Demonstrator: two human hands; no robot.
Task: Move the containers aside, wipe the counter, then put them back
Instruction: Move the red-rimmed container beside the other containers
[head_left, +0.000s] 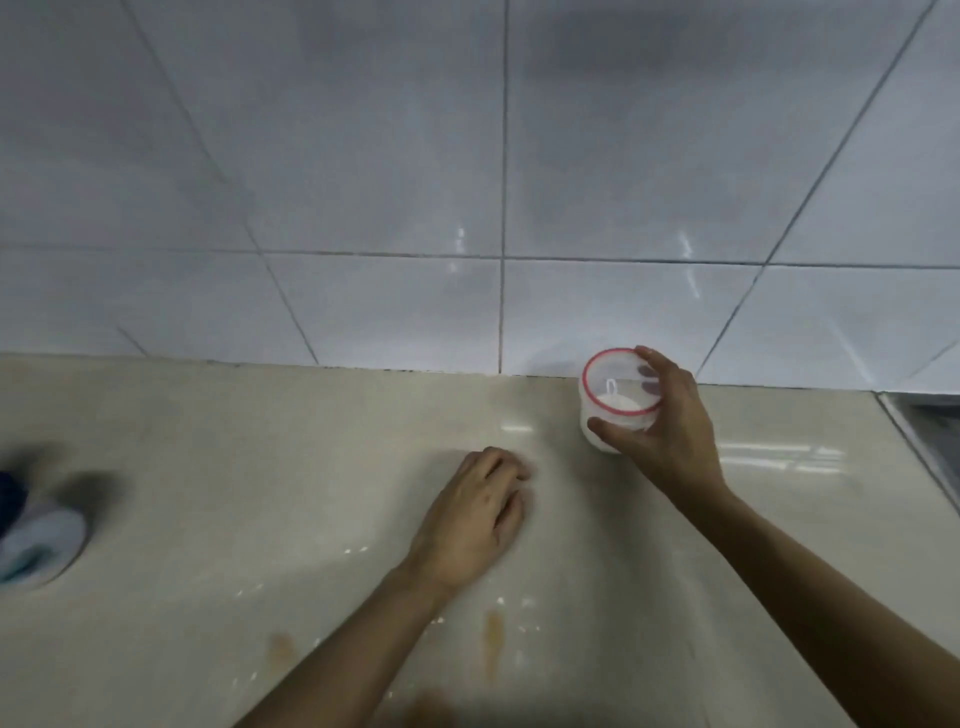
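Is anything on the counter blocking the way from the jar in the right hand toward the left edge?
Only the left hand, resting on the counter just left of the jar held by the right hand. Blurred items sit at the far left.

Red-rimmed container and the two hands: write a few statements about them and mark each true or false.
1. The right hand grips the red-rimmed container. True.
2. The container lies tipped on its side. False: it stands upright on the counter, near the tiled wall.
3. The left hand holds a cloth. False: it rests on the counter with nothing visible in it.
4. Orange-brown stains mark the counter close to the camera. True.
5. The container holds something white. True.
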